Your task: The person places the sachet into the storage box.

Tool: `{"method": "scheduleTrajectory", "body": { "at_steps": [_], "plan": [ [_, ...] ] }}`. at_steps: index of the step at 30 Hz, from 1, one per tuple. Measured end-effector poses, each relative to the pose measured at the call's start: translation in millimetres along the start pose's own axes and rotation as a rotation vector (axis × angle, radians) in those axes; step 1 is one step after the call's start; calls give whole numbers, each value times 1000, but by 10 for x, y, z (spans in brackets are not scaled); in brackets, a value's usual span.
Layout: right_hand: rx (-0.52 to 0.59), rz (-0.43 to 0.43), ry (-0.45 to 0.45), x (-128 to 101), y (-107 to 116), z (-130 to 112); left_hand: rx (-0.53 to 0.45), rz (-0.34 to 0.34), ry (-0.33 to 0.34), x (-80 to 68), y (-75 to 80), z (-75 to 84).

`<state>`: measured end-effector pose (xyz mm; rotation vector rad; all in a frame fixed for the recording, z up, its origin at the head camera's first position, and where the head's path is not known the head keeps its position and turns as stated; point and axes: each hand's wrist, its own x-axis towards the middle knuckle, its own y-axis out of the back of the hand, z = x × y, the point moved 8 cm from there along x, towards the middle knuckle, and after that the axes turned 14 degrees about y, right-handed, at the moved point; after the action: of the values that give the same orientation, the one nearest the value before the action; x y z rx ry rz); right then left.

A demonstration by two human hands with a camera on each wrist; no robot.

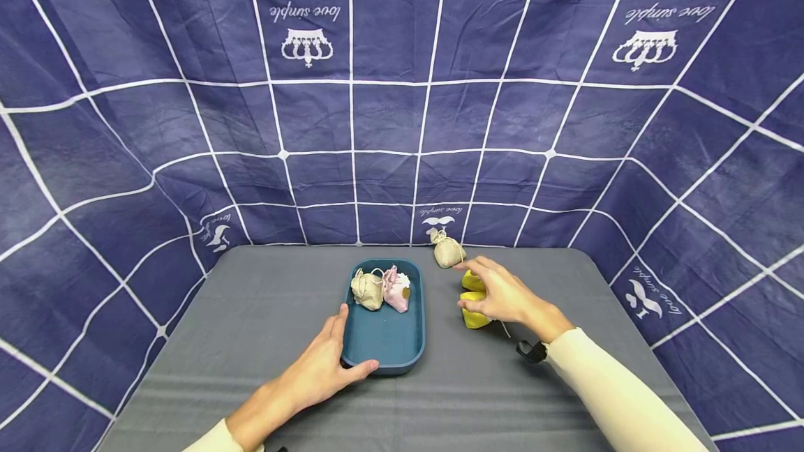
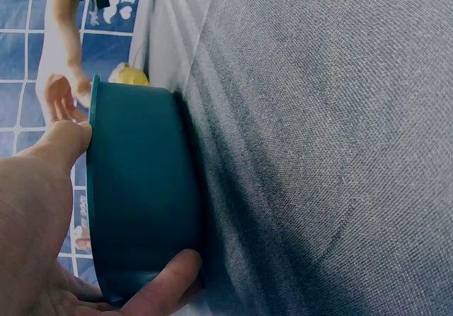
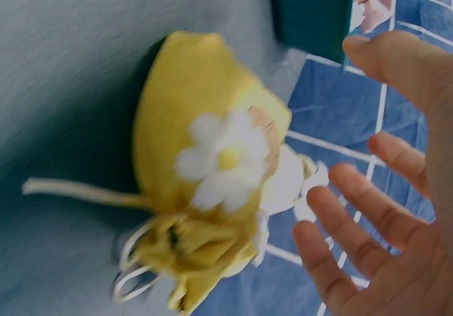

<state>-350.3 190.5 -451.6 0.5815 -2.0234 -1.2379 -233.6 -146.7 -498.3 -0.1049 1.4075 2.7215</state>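
My left hand [image 1: 317, 368] holds the near left corner of a deep blue tray [image 1: 384, 344], thumb at the near rim and fingers along the left wall. Inside the tray, at its far end, lie a beige drawstring pouch [image 1: 367, 289] and a pink one [image 1: 396, 291]. My right hand [image 1: 502, 291] hovers with spread, loosely bent fingers over two yellow pouches, one nearer [image 1: 475, 314] and one farther [image 1: 472, 280]. In the right wrist view a yellow pouch [image 3: 187, 96] shows a white flower and a loose cord, with the fingers apart from it.
Another beige drawstring pouch [image 1: 449, 252] lies at the table's back edge, just beyond my right hand. Grey cloth covers the table [image 1: 270, 312]. A blue curtain with white grid lines [image 1: 389, 117] hangs behind it and along both sides.
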Motion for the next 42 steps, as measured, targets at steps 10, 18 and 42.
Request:
{"method": "scheduleTrajectory", "body": {
  "at_steps": [10,18,42],
  "plan": [
    [-37,-66,174,-249,-55,54,0,9,-4,-7,0,14],
    [-61,-30,210,-368,-83,146,3,12,-6,5,15,5],
    [-66,-110,114,-454,-283,296,-33,-3,-6,-11,4,38]
  ]
}}
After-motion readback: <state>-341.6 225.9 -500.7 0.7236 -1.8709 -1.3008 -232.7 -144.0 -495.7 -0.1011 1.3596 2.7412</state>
